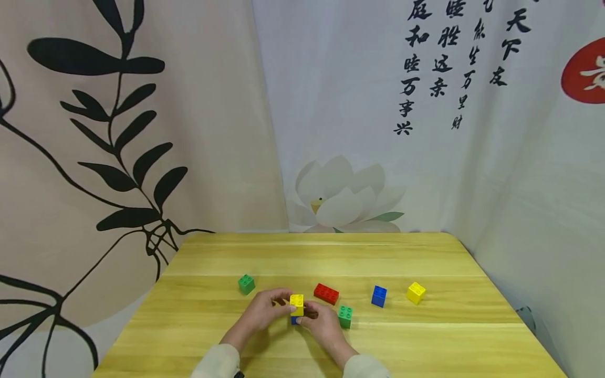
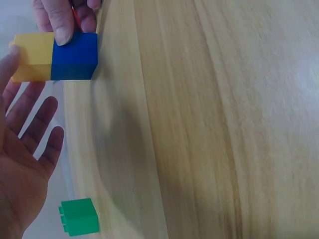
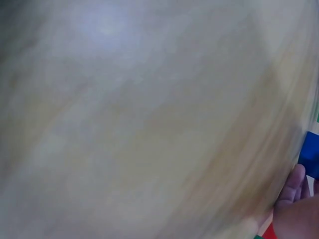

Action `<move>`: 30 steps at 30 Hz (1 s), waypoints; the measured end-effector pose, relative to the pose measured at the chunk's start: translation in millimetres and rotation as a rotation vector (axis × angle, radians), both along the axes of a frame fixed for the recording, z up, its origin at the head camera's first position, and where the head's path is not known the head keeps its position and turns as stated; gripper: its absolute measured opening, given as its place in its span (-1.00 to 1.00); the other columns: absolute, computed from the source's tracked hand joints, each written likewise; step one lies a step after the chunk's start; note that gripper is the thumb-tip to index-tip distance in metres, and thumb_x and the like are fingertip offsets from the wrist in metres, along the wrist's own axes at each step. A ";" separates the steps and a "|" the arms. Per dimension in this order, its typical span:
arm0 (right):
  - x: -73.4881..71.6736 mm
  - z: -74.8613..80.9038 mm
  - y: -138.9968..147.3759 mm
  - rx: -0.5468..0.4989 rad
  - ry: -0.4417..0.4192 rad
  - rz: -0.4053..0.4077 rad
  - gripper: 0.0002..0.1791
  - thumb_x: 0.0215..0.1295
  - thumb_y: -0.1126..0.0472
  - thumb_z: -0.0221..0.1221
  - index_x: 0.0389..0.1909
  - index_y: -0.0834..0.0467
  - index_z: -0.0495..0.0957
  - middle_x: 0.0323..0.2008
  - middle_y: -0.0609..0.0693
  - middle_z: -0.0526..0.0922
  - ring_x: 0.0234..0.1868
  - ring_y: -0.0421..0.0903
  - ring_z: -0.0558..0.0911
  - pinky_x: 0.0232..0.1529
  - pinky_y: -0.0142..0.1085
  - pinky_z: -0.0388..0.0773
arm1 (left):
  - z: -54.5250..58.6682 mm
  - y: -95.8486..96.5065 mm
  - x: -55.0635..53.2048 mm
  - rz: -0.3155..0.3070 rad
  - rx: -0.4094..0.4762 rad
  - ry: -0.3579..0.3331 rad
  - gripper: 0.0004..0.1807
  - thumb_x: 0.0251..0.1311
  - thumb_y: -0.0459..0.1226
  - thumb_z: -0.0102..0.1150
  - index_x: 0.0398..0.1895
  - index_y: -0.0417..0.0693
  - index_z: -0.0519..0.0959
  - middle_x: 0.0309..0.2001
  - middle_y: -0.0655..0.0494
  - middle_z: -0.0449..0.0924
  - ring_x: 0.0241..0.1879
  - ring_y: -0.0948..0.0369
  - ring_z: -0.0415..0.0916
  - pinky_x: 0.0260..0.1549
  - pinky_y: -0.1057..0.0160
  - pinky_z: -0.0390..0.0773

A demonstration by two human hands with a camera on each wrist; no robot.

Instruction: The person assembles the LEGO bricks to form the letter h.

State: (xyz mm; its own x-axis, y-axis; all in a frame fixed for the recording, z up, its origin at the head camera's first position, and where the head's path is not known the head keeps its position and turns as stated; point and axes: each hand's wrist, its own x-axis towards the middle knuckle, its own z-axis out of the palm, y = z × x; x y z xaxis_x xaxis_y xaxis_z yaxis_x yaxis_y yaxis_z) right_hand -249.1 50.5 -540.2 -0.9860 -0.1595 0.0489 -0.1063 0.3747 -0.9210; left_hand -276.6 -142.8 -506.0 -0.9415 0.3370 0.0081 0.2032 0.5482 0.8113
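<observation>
A yellow block [image 1: 296, 305] sits on top of a blue block [image 1: 294, 321], joined as a short upright stack near the table's front middle. My left hand [image 1: 264, 311] pinches the yellow block between thumb and fingers, its other fingers spread in the left wrist view. From the other side, my right hand [image 1: 325, 321] grips the blue block, thumb on its near face. The left wrist view shows the yellow [image 2: 33, 56] and blue [image 2: 75, 56] faces flush along one seam. Only the blue block's edge [image 3: 310, 155] shows in the right wrist view.
Just right of the right hand is a green block [image 1: 345, 317], with a longer red block [image 1: 326, 294] behind. A blue block [image 1: 378, 296] and a yellow block [image 1: 416, 293] lie farther right. Another green block [image 1: 246, 284] stands back left on the wooden table [image 1: 449, 346].
</observation>
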 end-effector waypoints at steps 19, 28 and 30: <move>6.7 10.9 2.6 0.038 -0.046 -0.008 -0.36 0.17 0.15 0.37 0.22 0.35 0.46 0.02 0.24 0.67 -0.01 0.11 0.66 -0.02 -0.03 0.65 | 6.5 2.2 -1.7 0.001 -0.006 -0.006 -0.46 0.13 0.00 0.36 0.13 -0.04 0.57 -0.08 0.09 0.64 -0.09 0.17 0.51 -0.15 0.15 0.52; 8.3 27.4 3.4 0.050 -0.045 -0.031 -0.28 0.14 0.08 0.40 0.24 0.39 0.43 0.04 0.24 0.65 -0.05 0.07 0.68 -0.14 -0.11 0.69 | 18.1 1.9 -5.7 0.027 -0.017 0.009 -0.48 0.25 0.09 0.21 0.18 0.03 0.54 -0.02 0.09 0.64 -0.01 0.15 0.51 -0.11 0.08 0.56; 6.5 31.9 3.6 0.045 -0.054 -0.033 -0.26 0.13 0.08 0.40 0.26 0.39 0.42 0.07 0.24 0.64 -0.04 0.06 0.67 -0.16 -0.13 0.69 | 22.4 2.1 -8.0 0.041 -0.004 0.022 -0.48 0.27 0.10 0.19 0.19 0.04 0.54 -0.01 0.10 0.64 -0.01 0.16 0.51 -0.12 0.11 0.57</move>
